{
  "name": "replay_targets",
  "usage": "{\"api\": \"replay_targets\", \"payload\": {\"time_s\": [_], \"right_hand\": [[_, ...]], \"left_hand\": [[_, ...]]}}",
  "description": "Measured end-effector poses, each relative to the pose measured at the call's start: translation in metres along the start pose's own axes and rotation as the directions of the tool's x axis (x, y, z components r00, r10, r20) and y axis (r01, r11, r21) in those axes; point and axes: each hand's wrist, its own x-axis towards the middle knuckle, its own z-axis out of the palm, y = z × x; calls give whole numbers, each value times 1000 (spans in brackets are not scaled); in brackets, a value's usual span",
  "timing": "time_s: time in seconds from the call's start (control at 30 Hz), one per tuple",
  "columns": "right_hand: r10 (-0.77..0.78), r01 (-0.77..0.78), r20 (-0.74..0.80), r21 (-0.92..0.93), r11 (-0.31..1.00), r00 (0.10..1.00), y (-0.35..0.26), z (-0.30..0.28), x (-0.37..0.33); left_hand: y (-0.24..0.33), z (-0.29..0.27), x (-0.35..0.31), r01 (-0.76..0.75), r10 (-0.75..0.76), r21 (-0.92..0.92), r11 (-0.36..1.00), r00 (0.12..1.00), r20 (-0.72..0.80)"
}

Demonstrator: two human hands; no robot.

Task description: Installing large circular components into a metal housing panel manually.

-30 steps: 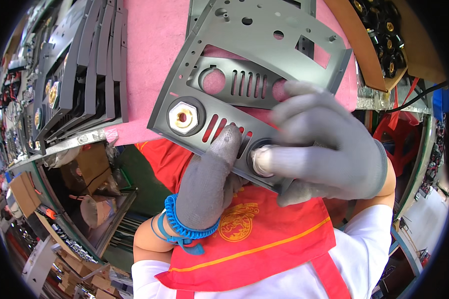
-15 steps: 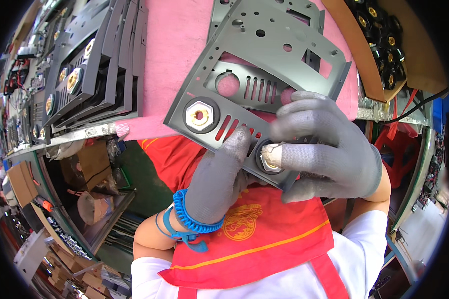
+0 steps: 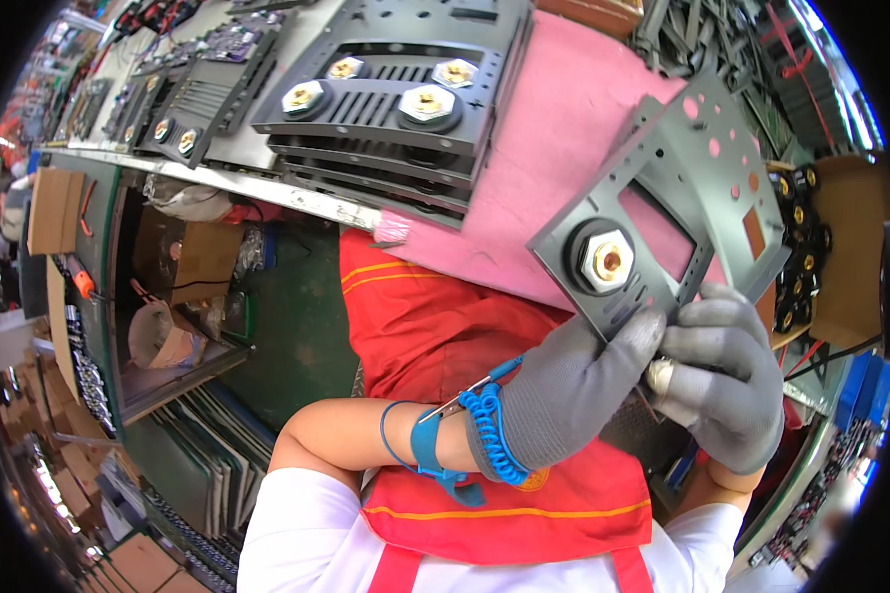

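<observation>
My left hand [image 3: 588, 390], in a grey glove, grips the lower edge of a bent grey metal panel [image 3: 697, 158] with the thumb on its face. The panel is tilted and has slots, round holes and cut-outs. A brass-centred socket with a silver hex nut [image 3: 606, 262] sits in its left end. My right hand [image 3: 722, 381], also gloved, has its fingers curled over the panel's right end and hides what is under them. A blue strap with a coiled cord [image 3: 494, 435] circles my left wrist.
Stacked grey panels with fitted sockets [image 3: 386, 128] stand left on the pink-covered table [image 3: 519, 168]. A cardboard box [image 3: 845, 247] of black sockets is at the right. Dark metal strips [image 3: 677, 35] lie at the far right. Shelves with boxes [image 3: 208, 262] sit below left.
The view has swung, bringing the panel stack nearer the middle. Both hands and the panel now appear further right. The panel is turned more steeply, and my right fingers cover its second socket.
</observation>
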Motion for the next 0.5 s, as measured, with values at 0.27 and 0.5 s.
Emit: {"api": "replay_targets", "payload": {"time_s": [0.27, 0.5], "right_hand": [[-16, 18, -82, 20, 1000, 997, -6, -9, 70], [-85, 72, -78, -156, 985, 993, -5, 19, 169]], "left_hand": [[55, -33, 6, -672, 705, 226, 705, 698, -122], [83, -90, -15, -434, 827, 821, 370, 556, -78]]}}
